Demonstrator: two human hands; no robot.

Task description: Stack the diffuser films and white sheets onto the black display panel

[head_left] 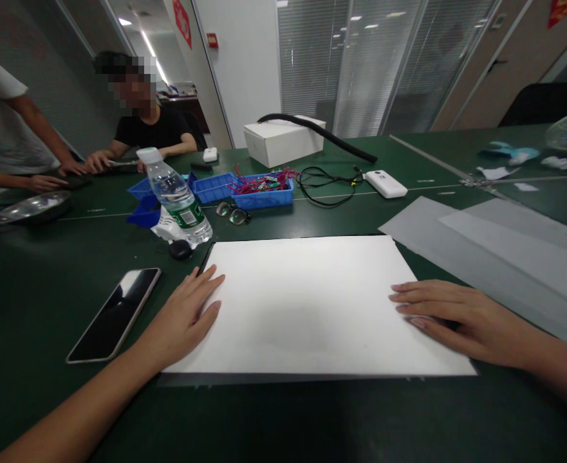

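Note:
A large white sheet of paper [307, 302] lies flat on the dark green table [32, 302] in front of me. My left hand [186, 318] rests flat on the sheet's left edge, fingers stretched out and holding nothing. My right hand [450, 315] lies flat on the sheet's right edge, fingers extended toward the middle, also holding nothing. A dark strip shows under the sheet's near edge.
A phone [116, 313] lies left of my left hand. Behind the sheet stand a water bottle [177, 199], glasses [233, 213], blue trays with wires [259, 188], a white box [283, 140] and a white device [385, 183]. Grey sheets [495, 251] lie right. Two people sit far left.

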